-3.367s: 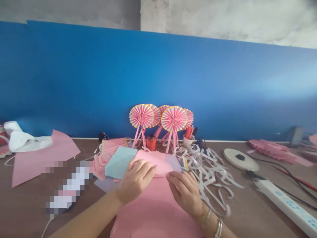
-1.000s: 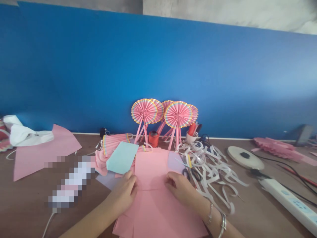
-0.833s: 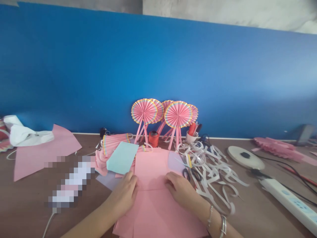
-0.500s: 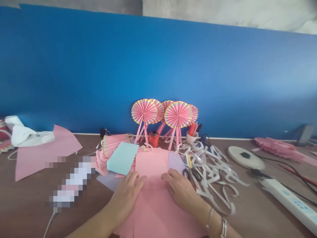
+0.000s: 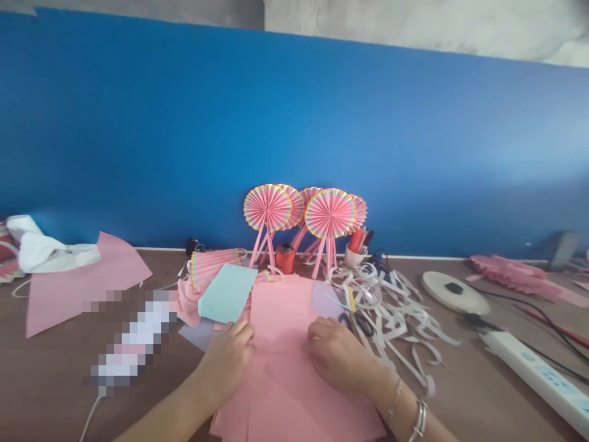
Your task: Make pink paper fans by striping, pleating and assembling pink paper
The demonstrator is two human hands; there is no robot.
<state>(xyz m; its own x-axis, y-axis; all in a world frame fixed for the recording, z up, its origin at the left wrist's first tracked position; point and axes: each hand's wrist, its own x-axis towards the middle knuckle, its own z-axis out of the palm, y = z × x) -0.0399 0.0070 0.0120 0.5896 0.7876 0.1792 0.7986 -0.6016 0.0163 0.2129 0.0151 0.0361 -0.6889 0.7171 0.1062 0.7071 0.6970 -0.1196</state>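
Note:
A pink paper sheet (image 5: 283,310) lies on a stack of pink sheets (image 5: 294,405) at the table's near middle. My left hand (image 5: 227,359) presses its left edge with the fingers curled down on the paper. On the sheet's right edge rests my right hand (image 5: 338,356), fingers bent and pressing; bracelets circle that wrist. A fold line runs across the sheet between the two hands. A light blue sheet (image 5: 227,293) lies just beyond my left hand.
Pink pleated paper fans (image 5: 301,215) stand against the blue wall. Scissors (image 5: 356,322) and curled white paper strips (image 5: 400,319) lie to the right. A power strip (image 5: 538,380), a round white disc (image 5: 455,293), a red spool (image 5: 285,258) and a pink sheet (image 5: 80,282) at left share the table.
Both hands slid inward along the fold half a second ago, then drew back out to the sheet's left and right edges. The sheet, partly lifted 3.4 s ago, now lies flat.

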